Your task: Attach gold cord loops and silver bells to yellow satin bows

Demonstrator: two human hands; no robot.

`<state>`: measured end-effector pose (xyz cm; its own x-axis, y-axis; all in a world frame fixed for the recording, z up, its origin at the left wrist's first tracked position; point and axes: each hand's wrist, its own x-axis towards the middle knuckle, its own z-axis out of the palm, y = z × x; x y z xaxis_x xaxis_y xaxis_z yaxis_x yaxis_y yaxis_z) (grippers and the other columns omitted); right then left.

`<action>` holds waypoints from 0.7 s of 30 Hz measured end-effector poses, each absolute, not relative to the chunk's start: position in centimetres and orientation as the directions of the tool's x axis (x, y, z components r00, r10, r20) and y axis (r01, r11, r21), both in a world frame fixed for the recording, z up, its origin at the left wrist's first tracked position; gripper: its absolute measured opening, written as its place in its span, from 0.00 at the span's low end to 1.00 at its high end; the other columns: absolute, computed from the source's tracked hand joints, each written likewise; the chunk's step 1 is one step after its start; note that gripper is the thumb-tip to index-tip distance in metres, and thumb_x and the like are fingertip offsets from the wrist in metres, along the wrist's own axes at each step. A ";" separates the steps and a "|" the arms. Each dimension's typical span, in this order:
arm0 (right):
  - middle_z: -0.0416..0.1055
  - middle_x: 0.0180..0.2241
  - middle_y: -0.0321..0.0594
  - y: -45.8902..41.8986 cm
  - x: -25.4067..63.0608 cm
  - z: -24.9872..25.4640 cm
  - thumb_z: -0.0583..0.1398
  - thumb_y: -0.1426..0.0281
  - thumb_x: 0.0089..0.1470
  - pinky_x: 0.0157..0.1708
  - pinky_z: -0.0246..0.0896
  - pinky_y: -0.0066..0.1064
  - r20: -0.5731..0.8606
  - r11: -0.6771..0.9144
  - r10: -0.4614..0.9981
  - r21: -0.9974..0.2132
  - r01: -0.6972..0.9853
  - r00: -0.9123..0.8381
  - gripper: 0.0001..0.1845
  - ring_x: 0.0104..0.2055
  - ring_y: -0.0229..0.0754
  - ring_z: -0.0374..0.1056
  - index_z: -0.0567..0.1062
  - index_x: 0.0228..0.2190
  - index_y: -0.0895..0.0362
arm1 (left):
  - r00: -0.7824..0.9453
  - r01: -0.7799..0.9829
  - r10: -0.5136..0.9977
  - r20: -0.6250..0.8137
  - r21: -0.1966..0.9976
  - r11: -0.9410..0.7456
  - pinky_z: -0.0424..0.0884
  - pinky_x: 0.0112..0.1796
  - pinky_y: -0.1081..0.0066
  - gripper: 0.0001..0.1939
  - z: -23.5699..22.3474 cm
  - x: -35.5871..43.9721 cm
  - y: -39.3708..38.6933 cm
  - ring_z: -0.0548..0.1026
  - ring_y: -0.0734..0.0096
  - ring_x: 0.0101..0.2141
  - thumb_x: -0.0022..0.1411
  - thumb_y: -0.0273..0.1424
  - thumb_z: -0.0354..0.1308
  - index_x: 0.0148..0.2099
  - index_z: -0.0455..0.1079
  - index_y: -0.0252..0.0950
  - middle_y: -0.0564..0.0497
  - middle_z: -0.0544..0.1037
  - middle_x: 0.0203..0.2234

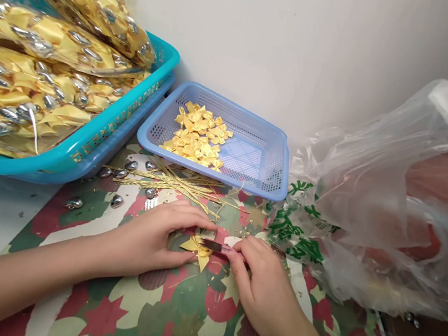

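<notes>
My left hand (155,233) curves around a small yellow ribbon bow (203,256), its thumb touching one side, low over the patterned tabletop. My right hand (260,277) is closed round a small hand tool with dark narrow blades (212,245). The blades point left and reach the middle of the bow; I cannot tell exactly what they touch there. Just beyond my hands lies a loose bundle of gold wire ties (188,184). Several silver heart-shaped beads (117,201) are scattered left of it.
A blue basket (222,178) holding several yellow bows (199,136) stands behind the ties. At left, a larger turquoise basket (103,133) carries bags of yellow ribbon with silver beads (69,44). A clear plastic bag with green print (350,226) bulges on the right. A white wall (288,43) rises behind.
</notes>
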<state>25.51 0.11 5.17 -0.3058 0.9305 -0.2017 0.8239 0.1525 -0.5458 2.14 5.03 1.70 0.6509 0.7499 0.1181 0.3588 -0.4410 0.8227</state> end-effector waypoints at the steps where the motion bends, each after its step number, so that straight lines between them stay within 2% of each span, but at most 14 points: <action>1: 0.68 0.30 0.39 0.1 25.5 5.2 0.49 0.68 0.67 0.35 0.54 0.34 -0.200 0.152 0.932 -0.542 0.826 -0.303 0.15 0.34 0.44 0.63 0.66 0.28 0.56 | 0.652 0.360 0.750 0.115 0.823 -0.440 0.71 0.49 0.64 0.22 1.7 2.1 5.0 0.75 0.62 0.48 0.58 0.29 0.65 0.55 0.71 0.45 0.52 0.81 0.48; 8: 0.67 0.29 0.39 0.3 25.1 5.2 0.50 0.69 0.66 0.33 0.53 0.32 -0.173 0.185 0.931 -0.540 0.821 -0.323 0.15 0.34 0.43 0.63 0.66 0.27 0.56 | 0.653 0.382 0.754 0.075 0.827 -0.413 0.70 0.52 0.61 0.21 1.8 2.2 5.0 0.76 0.59 0.49 0.58 0.31 0.65 0.54 0.73 0.44 0.50 0.81 0.48; 21: 0.67 0.29 0.38 0.8 24.7 4.7 0.50 0.70 0.67 0.35 0.54 0.34 -0.159 0.208 0.928 -0.529 0.823 -0.337 0.16 0.34 0.42 0.62 0.67 0.27 0.56 | 0.656 0.357 0.749 0.097 0.834 -0.421 0.71 0.51 0.65 0.22 1.8 2.2 5.0 0.77 0.63 0.48 0.57 0.28 0.65 0.54 0.73 0.45 0.53 0.81 0.48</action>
<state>24.71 0.81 4.73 -0.3371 0.9280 -0.1586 0.8228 0.2085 -0.5288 2.22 5.00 1.75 0.6558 0.7487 0.0972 0.3566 -0.4207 0.8341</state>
